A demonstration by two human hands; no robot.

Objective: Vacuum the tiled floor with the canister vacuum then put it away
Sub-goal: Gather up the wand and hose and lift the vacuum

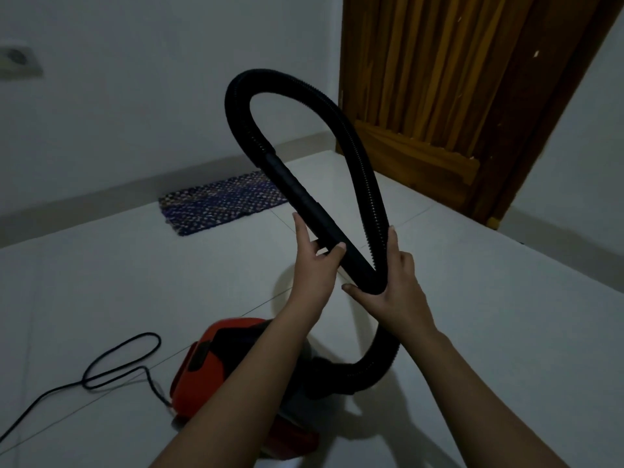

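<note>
A red and black canister vacuum (216, 363) sits on the white tiled floor (101, 292) below my arms. Its black ribbed hose (358, 146) rises from the canister's right side and loops high in front of me. The loop comes back down into a smooth black handle tube (297, 194). My left hand (314, 265) grips the lower part of that tube. My right hand (391, 285) holds the tube's end together with the ribbed hose where the two cross. No floor nozzle is visible.
The black power cord (118, 363) lies looped on the tiles at the left. A patterned blue mat (219, 201) lies against the far wall. A wooden door (449, 89) stands at the right. A wall socket (20, 62) is at the far left.
</note>
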